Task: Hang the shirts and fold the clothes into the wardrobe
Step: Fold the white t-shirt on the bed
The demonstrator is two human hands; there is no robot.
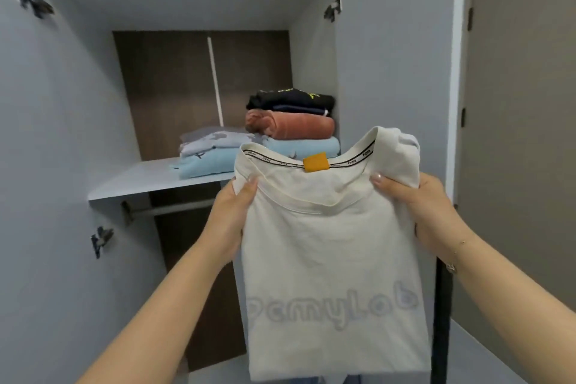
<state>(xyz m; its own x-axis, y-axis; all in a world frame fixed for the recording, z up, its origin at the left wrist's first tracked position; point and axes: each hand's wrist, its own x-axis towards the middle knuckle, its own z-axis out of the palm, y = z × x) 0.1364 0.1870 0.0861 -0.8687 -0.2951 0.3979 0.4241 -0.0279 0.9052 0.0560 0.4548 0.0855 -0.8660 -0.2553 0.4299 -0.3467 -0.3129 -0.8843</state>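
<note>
I hold a cream T-shirt [327, 259], folded lengthwise, with an orange neck label and pale lettering, up in front of the open wardrobe. My left hand [232, 215] grips its left shoulder and my right hand [417, 206] grips its right shoulder, thumbs on the front. Behind it, the wardrobe shelf [134, 181] carries folded clothes: a light blue and grey pile [212, 150] on the left, and a stack of light blue, rust [293, 126] and black [290, 100] garments at the right. The shirt hides part of the shelf's front edge.
A metal hanging rail [174, 209] runs under the shelf. Both wardrobe doors stand open, left [46, 165] and right [389, 72], with hinges showing. A brown room door [523, 134] is at the far right. A dark upright bar [441, 321] stands beside my right forearm.
</note>
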